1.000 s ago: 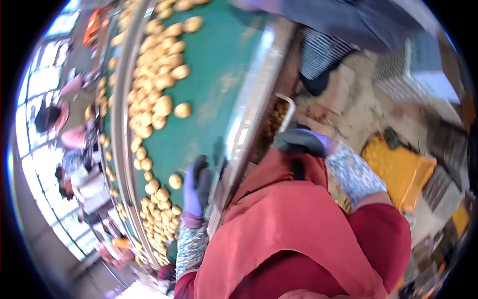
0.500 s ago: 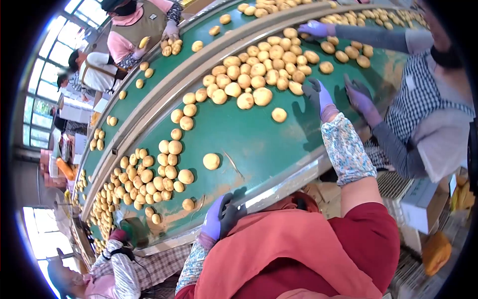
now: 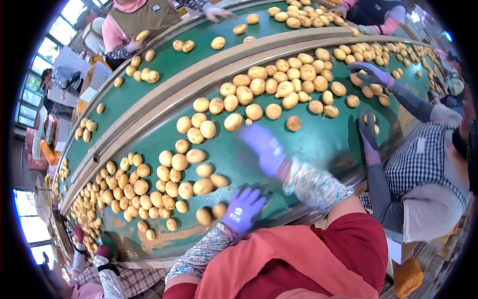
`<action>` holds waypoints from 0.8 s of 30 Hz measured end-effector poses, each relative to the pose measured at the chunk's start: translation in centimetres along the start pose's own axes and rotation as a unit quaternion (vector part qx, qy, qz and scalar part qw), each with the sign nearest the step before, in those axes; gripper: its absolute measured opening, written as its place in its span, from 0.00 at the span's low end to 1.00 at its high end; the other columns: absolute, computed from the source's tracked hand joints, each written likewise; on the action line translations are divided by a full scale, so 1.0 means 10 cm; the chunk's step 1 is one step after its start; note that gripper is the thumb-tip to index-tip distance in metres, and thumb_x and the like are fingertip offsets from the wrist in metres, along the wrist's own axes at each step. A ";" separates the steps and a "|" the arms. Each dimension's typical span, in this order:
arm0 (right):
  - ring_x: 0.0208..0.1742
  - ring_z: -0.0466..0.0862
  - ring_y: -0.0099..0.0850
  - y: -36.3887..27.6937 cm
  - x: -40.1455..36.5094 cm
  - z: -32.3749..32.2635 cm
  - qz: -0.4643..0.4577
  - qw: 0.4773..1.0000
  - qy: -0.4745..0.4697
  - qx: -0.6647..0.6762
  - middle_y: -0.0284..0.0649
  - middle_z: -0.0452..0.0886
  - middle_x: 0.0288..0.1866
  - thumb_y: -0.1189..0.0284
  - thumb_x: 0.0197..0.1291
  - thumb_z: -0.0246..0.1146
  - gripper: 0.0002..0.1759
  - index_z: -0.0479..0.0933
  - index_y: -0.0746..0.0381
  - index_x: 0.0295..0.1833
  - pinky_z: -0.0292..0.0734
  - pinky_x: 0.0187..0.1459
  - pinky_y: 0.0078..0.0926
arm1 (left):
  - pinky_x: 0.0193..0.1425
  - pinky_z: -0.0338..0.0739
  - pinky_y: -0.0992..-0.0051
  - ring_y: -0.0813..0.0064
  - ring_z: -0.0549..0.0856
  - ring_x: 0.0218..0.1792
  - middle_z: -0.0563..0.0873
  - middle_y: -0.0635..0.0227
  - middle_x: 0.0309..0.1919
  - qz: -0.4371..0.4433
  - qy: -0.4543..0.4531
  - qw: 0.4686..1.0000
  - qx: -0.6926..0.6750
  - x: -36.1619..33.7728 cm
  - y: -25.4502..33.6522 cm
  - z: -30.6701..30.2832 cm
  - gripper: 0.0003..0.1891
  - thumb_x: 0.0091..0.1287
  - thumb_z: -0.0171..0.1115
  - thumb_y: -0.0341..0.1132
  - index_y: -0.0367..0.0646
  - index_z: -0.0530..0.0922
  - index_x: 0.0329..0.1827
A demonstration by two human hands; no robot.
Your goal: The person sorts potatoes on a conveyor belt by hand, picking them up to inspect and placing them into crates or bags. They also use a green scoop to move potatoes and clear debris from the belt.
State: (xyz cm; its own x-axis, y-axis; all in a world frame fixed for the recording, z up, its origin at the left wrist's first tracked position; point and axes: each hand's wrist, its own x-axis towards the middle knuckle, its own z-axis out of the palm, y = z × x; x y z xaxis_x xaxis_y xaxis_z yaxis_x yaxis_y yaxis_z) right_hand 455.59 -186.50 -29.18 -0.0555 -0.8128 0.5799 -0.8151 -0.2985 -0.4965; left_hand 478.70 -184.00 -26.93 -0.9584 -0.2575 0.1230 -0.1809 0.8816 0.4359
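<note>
- Left hand [image 3: 244, 211], lower middle of the frame: purple-gloved, back upward, fingers spread over the green conveyor belt [image 3: 318, 149]; two slightly blurred potatoes [image 3: 204, 216] lie just beside it.
- Right hand [image 3: 265, 148], centre of the frame: purple-gloved and blurred, reaching over the belt; I cannot tell whether its fingers are spread or closed.
- More potatoes lie in a dense cluster at upper centre, just above the right hand, and in another at lower left.
- At right, a co-worker in a checked apron [image 3: 423, 154] has both gloved hands at potatoes.
- At upper left, across a metal divider [image 3: 199, 71], another person holds a potato.
</note>
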 end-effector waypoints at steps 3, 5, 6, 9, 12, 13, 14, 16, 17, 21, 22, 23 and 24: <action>0.58 0.82 0.46 0.56 0.79 -0.74 0.278 0.956 0.079 -0.051 0.46 0.83 0.55 0.76 0.61 0.57 0.19 0.79 0.59 0.58 0.77 0.55 0.45 | 0.70 0.70 0.52 0.45 0.75 0.66 0.79 0.52 0.62 -0.128 0.047 0.990 0.035 -0.46 -0.47 0.06 0.28 0.57 0.64 0.29 0.41 0.77 0.64; 0.53 0.84 0.47 1.64 0.81 -0.85 0.338 0.870 -0.028 -0.357 0.44 0.85 0.52 0.64 0.65 0.57 0.14 0.80 0.53 0.53 0.78 0.53 0.50 | 0.67 0.72 0.54 0.45 0.76 0.65 0.79 0.49 0.62 -0.171 0.065 0.983 0.031 -0.78 -0.64 -0.11 0.29 0.56 0.63 0.28 0.41 0.76 0.65; 0.53 0.84 0.47 1.83 0.74 -0.89 0.311 0.865 -0.062 -0.388 0.45 0.86 0.50 0.62 0.65 0.57 0.15 0.80 0.52 0.54 0.78 0.53 0.50 | 0.66 0.73 0.54 0.45 0.77 0.64 0.79 0.49 0.62 -0.222 0.044 0.972 0.060 -1.05 -0.73 -0.10 0.28 0.57 0.63 0.28 0.40 0.77 0.65; 0.54 0.84 0.48 1.73 0.78 -0.94 0.280 0.844 -0.164 -0.427 0.45 0.87 0.48 0.59 0.66 0.56 0.16 0.80 0.52 0.54 0.77 0.55 0.51 | 0.68 0.73 0.54 0.43 0.79 0.61 0.80 0.47 0.63 -0.452 -0.056 0.884 0.103 -1.57 -1.00 -0.62 0.26 0.56 0.60 0.25 0.37 0.78 0.62; 0.54 0.85 0.51 1.62 0.73 -0.94 0.270 0.856 -0.230 -0.376 0.49 0.87 0.50 0.59 0.62 0.59 0.19 0.82 0.54 0.54 0.79 0.57 0.49 | 0.70 0.71 0.53 0.41 0.78 0.63 0.81 0.45 0.60 -0.367 0.118 0.897 0.214 -2.48 -1.62 -0.51 0.23 0.64 0.56 0.25 0.33 0.76 0.64; 0.54 0.85 0.52 1.40 0.83 -0.89 0.308 0.840 -0.276 -0.351 0.49 0.87 0.51 0.59 0.60 0.60 0.19 0.82 0.55 0.54 0.80 0.57 0.48 | 0.72 0.70 0.53 0.41 0.77 0.64 0.81 0.44 0.60 -0.389 0.166 0.879 0.218 -2.61 -1.73 -0.55 0.22 0.67 0.55 0.26 0.32 0.76 0.65; 0.54 0.86 0.52 1.17 0.87 -0.81 0.347 0.820 -0.322 -0.322 0.50 0.87 0.52 0.59 0.58 0.62 0.20 0.82 0.56 0.54 0.80 0.58 0.47 | 0.73 0.68 0.53 0.41 0.77 0.65 0.80 0.43 0.62 -0.433 0.297 0.841 0.129 -2.69 -1.84 -0.58 0.23 0.69 0.55 0.27 0.31 0.74 0.67; 0.52 0.86 0.52 0.72 0.70 -0.50 0.306 0.802 -0.348 -0.378 0.53 0.87 0.48 0.59 0.59 0.65 0.22 0.76 0.58 0.56 0.80 0.58 0.46 | 0.70 0.71 0.56 0.44 0.80 0.62 0.81 0.43 0.61 -0.451 0.364 0.806 0.121 -2.49 -1.74 -0.85 0.24 0.68 0.57 0.29 0.30 0.74 0.67; 0.49 0.85 0.54 0.91 0.31 -0.21 0.271 0.842 -0.262 -0.385 0.54 0.85 0.47 0.63 0.61 0.63 0.18 0.74 0.59 0.54 0.79 0.56 0.48 | 0.69 0.72 0.57 0.46 0.81 0.61 0.82 0.44 0.60 -0.430 0.400 0.805 0.085 -2.32 -1.60 -0.96 0.25 0.67 0.58 0.29 0.30 0.74 0.67; 0.42 0.81 0.57 -0.33 -0.18 0.32 0.257 0.934 -0.027 -0.247 0.54 0.80 0.40 0.66 0.68 0.58 0.09 0.75 0.61 0.43 0.75 0.44 0.53 | 0.68 0.72 0.53 0.41 0.78 0.62 0.80 0.45 0.61 -0.289 0.293 0.911 0.035 -2.15 -1.33 -0.71 0.23 0.66 0.63 0.30 0.34 0.75 0.64; 0.43 0.81 0.55 -0.67 -0.26 0.41 0.248 0.940 -0.020 -0.234 0.51 0.80 0.40 0.67 0.65 0.58 0.08 0.76 0.61 0.40 0.75 0.44 0.52 | 0.69 0.71 0.51 0.41 0.77 0.65 0.79 0.44 0.63 -0.218 0.266 0.939 0.014 -2.05 -1.19 -0.71 0.24 0.66 0.63 0.30 0.35 0.74 0.66; 0.43 0.82 0.52 -0.99 -0.37 0.48 0.241 0.944 -0.012 -0.223 0.48 0.81 0.40 0.68 0.63 0.58 0.07 0.77 0.60 0.38 0.75 0.44 0.52 | 0.70 0.71 0.50 0.39 0.76 0.65 0.79 0.43 0.63 -0.186 0.247 0.950 -0.051 -2.02 -1.09 -0.62 0.25 0.65 0.64 0.30 0.37 0.75 0.67; 0.43 0.82 0.52 -1.17 -0.55 0.57 0.260 0.937 -0.054 -0.226 0.48 0.81 0.42 0.68 0.62 0.59 0.07 0.78 0.59 0.41 0.75 0.45 0.52 | 0.71 0.71 0.50 0.37 0.76 0.64 0.79 0.42 0.63 -0.145 0.218 0.962 -0.078 -2.05 -1.01 -0.51 0.25 0.65 0.65 0.30 0.38 0.75 0.67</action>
State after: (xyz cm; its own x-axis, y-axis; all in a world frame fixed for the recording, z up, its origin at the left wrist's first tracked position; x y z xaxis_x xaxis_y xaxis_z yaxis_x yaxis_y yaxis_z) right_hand 468.69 -181.36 -30.23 -0.4751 -0.8423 0.2547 -0.8559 0.3751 -0.3560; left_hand 501.29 -189.66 -29.30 -0.6835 -0.6542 0.3237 -0.3586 0.6872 0.6318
